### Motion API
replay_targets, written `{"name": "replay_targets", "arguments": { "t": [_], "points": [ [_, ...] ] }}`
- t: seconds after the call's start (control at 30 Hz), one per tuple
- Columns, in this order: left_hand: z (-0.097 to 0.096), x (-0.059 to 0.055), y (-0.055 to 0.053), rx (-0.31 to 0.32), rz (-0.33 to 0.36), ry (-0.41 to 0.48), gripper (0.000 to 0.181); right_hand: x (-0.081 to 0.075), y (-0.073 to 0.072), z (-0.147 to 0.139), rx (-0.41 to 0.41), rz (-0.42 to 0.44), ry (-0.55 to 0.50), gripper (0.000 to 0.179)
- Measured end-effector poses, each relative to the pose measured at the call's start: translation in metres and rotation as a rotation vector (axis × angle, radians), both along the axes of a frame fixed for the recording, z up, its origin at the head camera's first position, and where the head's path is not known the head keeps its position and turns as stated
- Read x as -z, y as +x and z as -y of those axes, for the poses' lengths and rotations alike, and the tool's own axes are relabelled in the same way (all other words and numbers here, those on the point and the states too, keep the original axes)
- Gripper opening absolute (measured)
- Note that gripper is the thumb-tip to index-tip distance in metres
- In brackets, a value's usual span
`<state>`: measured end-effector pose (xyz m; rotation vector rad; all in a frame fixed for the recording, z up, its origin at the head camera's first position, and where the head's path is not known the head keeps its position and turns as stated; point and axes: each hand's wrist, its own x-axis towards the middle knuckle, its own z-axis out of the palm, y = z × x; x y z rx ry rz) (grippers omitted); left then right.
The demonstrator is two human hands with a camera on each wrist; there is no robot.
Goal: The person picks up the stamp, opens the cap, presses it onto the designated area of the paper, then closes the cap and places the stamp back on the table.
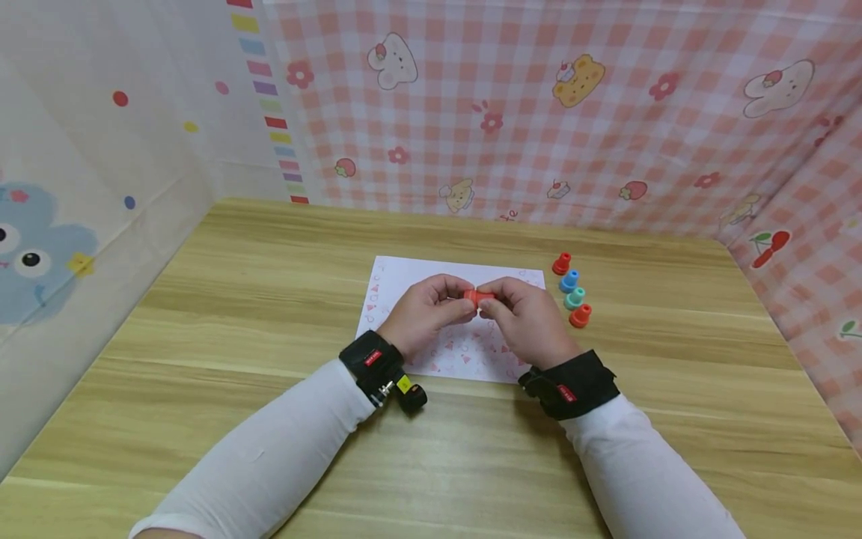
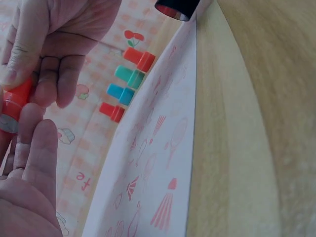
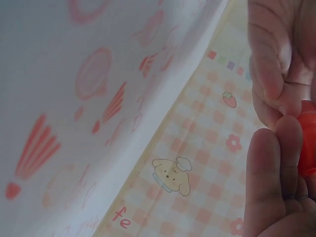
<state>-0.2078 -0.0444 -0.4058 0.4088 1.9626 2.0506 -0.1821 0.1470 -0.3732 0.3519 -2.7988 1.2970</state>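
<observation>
Over the sheet of white paper [image 1: 465, 367], both hands meet at a small red stamp [image 1: 479, 297]. My left hand [image 1: 426, 314] pinches its left end between thumb and fingers, and my right hand [image 1: 535, 322] pinches the right end. In the left wrist view the red stamp [image 2: 16, 106] shows a pale band near its lower end. Fingers cover much of the stamp [image 3: 308, 138] in the right wrist view. Red and pink prints of shuttlecocks [image 2: 163, 210] and rackets [image 2: 177, 138] are scattered on the paper.
Right of the paper stand several more stamps in a slanting row: a red stamp [image 1: 562, 263], a blue stamp [image 1: 569, 281], a green stamp [image 1: 575, 299] and another red stamp [image 1: 581, 316]. A checked pink curtain [image 1: 444, 112] hangs behind the wooden table [image 1: 269, 299].
</observation>
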Motion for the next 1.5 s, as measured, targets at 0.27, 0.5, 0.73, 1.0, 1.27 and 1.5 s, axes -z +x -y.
{"name": "replay_targets", "arguments": {
  "t": [0.27, 0.5, 0.73, 1.0, 1.27, 1.5],
  "points": [
    [0.0, -0.0012, 0.0002, -0.032, -0.024, 0.005, 0.02, -0.0006, -0.0003, 0.0007, -0.003, 0.029, -0.033, 0.013],
    [-0.0014, -0.0017, 0.0014, -0.035, -0.01, 0.041, 0.02, -0.0002, -0.0003, 0.0, -0.006, 0.028, -0.043, 0.014],
    [-0.0023, -0.0018, 0.0018, -0.037, -0.014, 0.025, 0.02, -0.0013, -0.001, -0.0028, -0.021, 0.081, -0.075, 0.015],
    [-0.0019, -0.0027, 0.0033, -0.072, -0.103, -0.083, 0.021, -0.0013, -0.0035, -0.0026, -0.001, 0.137, -0.131, 0.014],
    [-0.002, -0.006, 0.0044, -0.081, -0.118, -0.104, 0.019, -0.0018, -0.0035, -0.005, -0.031, 0.099, -0.112, 0.013],
    [-0.0024, -0.0077, 0.0039, -0.093, -0.238, -0.19, 0.018, -0.0004, -0.006, -0.0065, -0.082, 0.136, -0.107, 0.012]
  ]
}}
